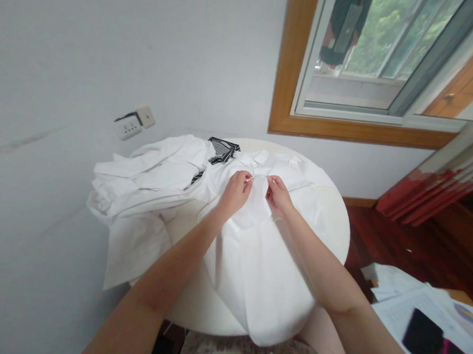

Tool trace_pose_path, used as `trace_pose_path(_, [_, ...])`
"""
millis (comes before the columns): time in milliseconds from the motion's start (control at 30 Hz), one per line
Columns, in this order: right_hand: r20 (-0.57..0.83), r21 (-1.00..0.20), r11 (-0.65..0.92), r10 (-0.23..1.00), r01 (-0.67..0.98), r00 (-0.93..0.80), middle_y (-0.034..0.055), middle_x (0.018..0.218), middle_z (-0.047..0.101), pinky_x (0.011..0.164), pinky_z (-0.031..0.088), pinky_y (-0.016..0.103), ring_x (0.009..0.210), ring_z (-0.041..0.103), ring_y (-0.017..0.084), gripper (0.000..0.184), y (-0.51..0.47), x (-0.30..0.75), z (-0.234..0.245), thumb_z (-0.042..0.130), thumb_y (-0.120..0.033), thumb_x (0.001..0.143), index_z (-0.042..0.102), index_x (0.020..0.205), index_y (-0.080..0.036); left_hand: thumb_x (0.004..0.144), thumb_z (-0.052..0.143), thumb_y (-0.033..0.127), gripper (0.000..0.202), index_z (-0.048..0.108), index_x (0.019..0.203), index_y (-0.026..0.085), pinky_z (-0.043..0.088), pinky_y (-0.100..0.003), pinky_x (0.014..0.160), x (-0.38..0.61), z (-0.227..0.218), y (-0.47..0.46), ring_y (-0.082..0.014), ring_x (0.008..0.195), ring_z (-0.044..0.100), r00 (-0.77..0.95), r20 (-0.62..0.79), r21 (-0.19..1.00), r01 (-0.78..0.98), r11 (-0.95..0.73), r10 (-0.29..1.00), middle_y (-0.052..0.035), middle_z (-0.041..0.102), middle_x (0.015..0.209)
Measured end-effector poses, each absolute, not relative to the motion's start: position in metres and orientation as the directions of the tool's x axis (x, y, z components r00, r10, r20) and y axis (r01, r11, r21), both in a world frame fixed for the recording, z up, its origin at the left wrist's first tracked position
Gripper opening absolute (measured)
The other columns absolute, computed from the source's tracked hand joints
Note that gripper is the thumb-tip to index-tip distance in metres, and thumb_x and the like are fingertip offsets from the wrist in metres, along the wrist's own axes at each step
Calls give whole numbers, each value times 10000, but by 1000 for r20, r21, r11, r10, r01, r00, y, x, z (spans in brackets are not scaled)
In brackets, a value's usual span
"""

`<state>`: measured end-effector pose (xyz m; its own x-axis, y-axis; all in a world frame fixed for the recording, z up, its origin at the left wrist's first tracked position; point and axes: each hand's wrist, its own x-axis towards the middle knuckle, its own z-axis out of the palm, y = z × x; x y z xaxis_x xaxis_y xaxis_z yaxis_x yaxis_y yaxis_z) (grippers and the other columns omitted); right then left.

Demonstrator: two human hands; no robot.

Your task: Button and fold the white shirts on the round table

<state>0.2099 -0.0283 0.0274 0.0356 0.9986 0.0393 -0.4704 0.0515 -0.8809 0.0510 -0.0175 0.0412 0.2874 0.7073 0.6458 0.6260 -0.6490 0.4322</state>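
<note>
The white cloth [250,260] lies spread and rumpled across the table [193,304].

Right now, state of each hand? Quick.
Left hand: closed, fingertips pinching the white cloth.
Right hand: closed, pinching the same white cloth, a little apart from the left grip.

A curtain [445,174], a wood-framed window [387,63] and a wooden floor [407,242] suggest a home.
</note>
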Motion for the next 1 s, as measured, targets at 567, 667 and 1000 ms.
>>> trace_pose_path(567, [-252, -968, -245, 947, 58, -198, -20, 650, 605, 537, 361, 246, 568, 506, 124, 447, -36, 245, 18, 834, -405, 500, 614, 813, -172, 767, 539, 86, 524, 546, 1256, 273, 407, -423, 998, 27, 14, -14, -238, 1129, 483, 635, 425, 267, 594, -759, 645, -69, 522, 1175])
trace_pose_path(667, [-138, -990, -132, 976, 48, -169, -33, 640, 585, 528, 335, 238, 553, 472, 109, 419, -39, 238, 16, 800, -459, 546, 628, 795, -169, 724, 489, 20, 501, 576, 1175, 221, 407, -399, 1013, 36, 21, -21, -222, 1134, 493, 569, 502, 345, 559, -754, 651, -73, 542, 1166])
trace_pose_path(1000, [144, -978, 155, 986, 140, -81, -36, 618, 496, 553, 321, 223, 624, 418, 122, 255, -42, 204, -4, 659, -450, 678, 631, 702, -198, 858, 541, 349, 148, 552, 871, 203, 468, -273, 703, 54, -3, -9, -150, 739, 584, 344, 371, 729, 467, -500, 863, -12, 608, 782])
